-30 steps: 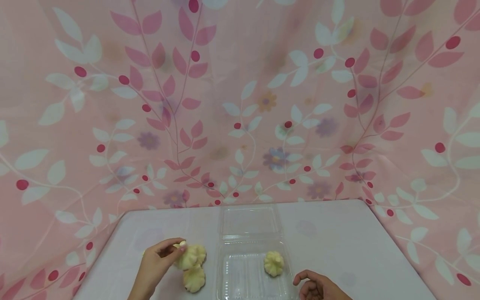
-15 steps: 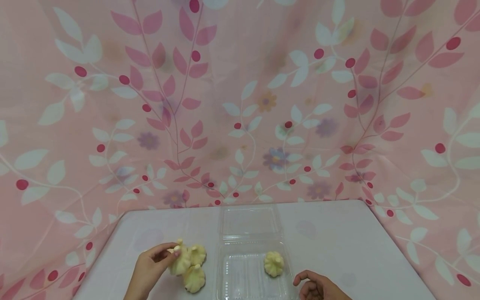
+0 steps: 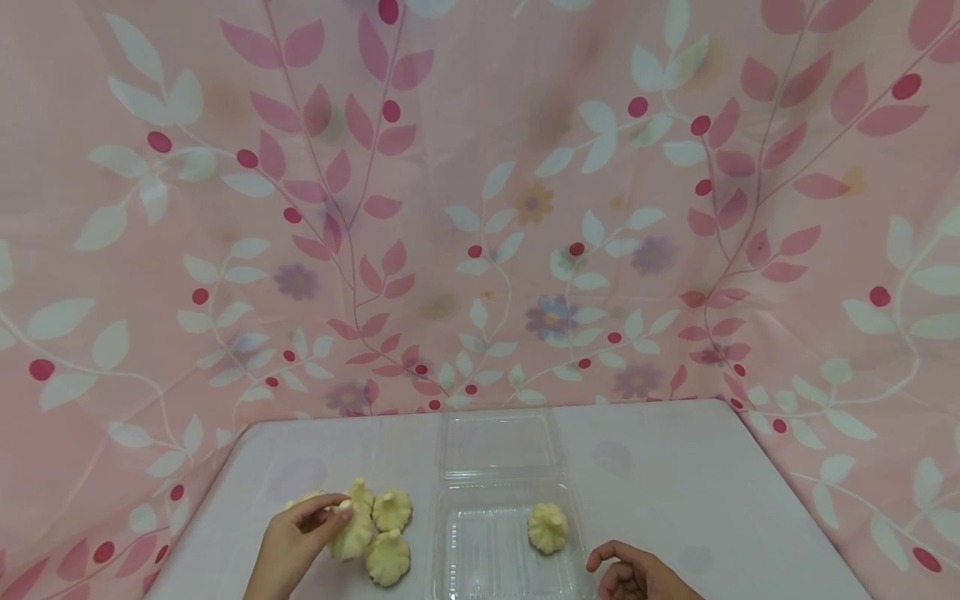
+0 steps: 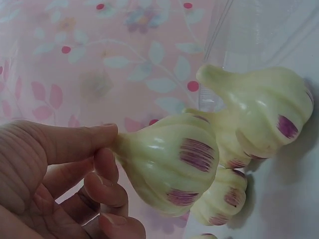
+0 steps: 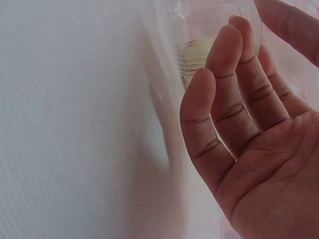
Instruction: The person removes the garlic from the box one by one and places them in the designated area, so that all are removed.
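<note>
My left hand [image 3: 288,542] pinches a garlic bulb [image 3: 352,535] by its stem between thumb and fingers. In the left wrist view this bulb [image 4: 172,164] is pale yellow-green with purple streaks, its stem toward the hand. Close to its right in the head view lie more garlic bulbs: one at the back [image 3: 361,493], one to the right [image 3: 392,509] and one nearer me [image 3: 387,558]. Another lone bulb [image 3: 547,528] sits in the right part of a clear plastic container [image 3: 438,533]. My right hand [image 3: 633,571] hangs beside the container, fingers loosely curled, holding nothing.
The container's lid [image 3: 501,446] lies folded back, away from me. Something pale yellow [image 3: 303,499] shows partly behind the left hand. A whitish cloth covers the table [image 3: 675,467], and a pink leaf-patterned curtain [image 3: 480,208] hangs behind it.
My left hand has moved left and slightly nearer me with the garlic bulb, uncovering the bulbs behind it. The right hand has stayed in place.
</note>
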Tool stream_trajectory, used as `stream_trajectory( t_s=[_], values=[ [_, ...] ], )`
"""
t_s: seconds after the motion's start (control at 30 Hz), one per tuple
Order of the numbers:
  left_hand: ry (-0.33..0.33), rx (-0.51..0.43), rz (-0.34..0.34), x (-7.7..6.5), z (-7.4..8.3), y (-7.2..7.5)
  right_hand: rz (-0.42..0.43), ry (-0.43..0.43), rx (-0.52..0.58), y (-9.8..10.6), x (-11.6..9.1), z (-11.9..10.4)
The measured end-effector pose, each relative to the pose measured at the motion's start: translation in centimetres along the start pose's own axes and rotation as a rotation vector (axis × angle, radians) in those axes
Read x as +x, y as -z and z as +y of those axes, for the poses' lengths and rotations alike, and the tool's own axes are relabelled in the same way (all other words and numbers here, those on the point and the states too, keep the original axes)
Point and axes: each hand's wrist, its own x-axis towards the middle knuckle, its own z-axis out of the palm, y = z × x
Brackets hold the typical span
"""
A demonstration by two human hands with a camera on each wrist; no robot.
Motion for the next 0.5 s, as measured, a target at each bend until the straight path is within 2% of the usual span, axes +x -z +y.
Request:
stream_trajectory(
  t_s=[0.3, 0.5],
  values=[
    [-0.026, 0.055, 0.002, 0.0, -1.0, 0.1, 0.005, -0.01, -0.02, 0.0, 0.0, -0.1],
    [-0.003, 0.07, -0.006, 0.3, -1.5, -0.1, -0.005, 0.001, -0.021, 0.0, 0.0, -0.1]
  ],
)
